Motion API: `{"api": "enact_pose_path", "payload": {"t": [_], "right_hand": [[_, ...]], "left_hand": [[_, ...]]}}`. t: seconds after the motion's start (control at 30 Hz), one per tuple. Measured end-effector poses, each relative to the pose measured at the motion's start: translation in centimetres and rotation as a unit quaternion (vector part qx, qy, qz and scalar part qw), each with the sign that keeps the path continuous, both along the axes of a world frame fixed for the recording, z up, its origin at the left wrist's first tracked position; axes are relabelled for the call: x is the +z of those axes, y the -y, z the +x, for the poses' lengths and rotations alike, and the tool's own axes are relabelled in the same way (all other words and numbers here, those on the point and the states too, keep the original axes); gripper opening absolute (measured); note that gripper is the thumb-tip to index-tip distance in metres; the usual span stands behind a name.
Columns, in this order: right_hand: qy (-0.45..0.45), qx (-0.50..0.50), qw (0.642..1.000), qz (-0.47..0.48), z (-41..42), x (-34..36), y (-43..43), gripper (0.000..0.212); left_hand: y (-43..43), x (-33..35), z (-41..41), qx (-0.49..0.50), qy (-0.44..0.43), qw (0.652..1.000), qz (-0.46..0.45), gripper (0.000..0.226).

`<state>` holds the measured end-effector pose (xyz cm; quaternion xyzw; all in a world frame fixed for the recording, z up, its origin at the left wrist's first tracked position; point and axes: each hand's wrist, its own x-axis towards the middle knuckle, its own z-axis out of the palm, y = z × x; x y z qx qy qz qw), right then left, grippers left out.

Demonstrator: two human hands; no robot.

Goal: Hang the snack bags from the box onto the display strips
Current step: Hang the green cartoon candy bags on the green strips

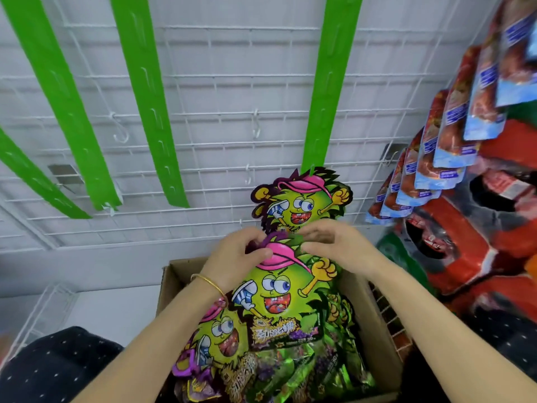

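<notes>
Pinches top edge of snack bag (276,295) with left hand (232,257) and right hand (337,245); holds bag body below, over box (171,276).

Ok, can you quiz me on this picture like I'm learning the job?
1. True or false: a hung bag is on the right strip.
2. The left hand and right hand pinch the held bag at its: A) top B) bottom C) side.
3. Fill in: the held bag is over the ___.
Key: 1 true; 2 A; 3 box.
</notes>
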<state>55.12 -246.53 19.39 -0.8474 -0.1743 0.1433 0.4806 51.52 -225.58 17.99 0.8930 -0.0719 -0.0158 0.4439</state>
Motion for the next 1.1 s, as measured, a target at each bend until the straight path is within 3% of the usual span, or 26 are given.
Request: {"api": "enact_pose_path", "payload": {"t": [0.13,0.2,0.33,0.47,0.57,0.67,1.1], "right_hand": [[0.044,-0.052,0.997,0.027,1.7,3.1,1.4,0.018],[0.051,-0.08,0.994,0.057,2.7,4.5,2.4,0.005],[0.097,-0.15,0.98,0.09,4.9,6.3,3.4,0.006],[0.138,-0.182,0.969,0.093,6.9,7.3,2.2,0.01],[0.178,-0.212,0.959,0.065,8.0,7.6,1.1,0.007],[0.211,-0.248,0.945,0.029,8.5,7.7,0.6,0.011],[0.344,-0.347,0.87,-0.061,7.5,6.3,-0.4,0.019]], "left_hand": [[3.0,4.5,3.2,-0.034,0.058,0.998,-0.011,0.023],[4.3,7.0,5.3,-0.007,0.079,0.994,-0.07,0.015],[6.5,11.4,9.6,0.069,0.129,0.982,-0.123,0.034],[7.4,12.9,12.2,0.075,0.137,0.986,-0.052,0.019],[7.5,13.2,12.8,0.075,0.141,0.987,-0.002,0.041],[7.8,13.4,12.7,0.076,0.132,0.988,0.032,0.043],[8.0,13.1,12.3,0.077,0.099,0.992,0.009,0.045]]}}
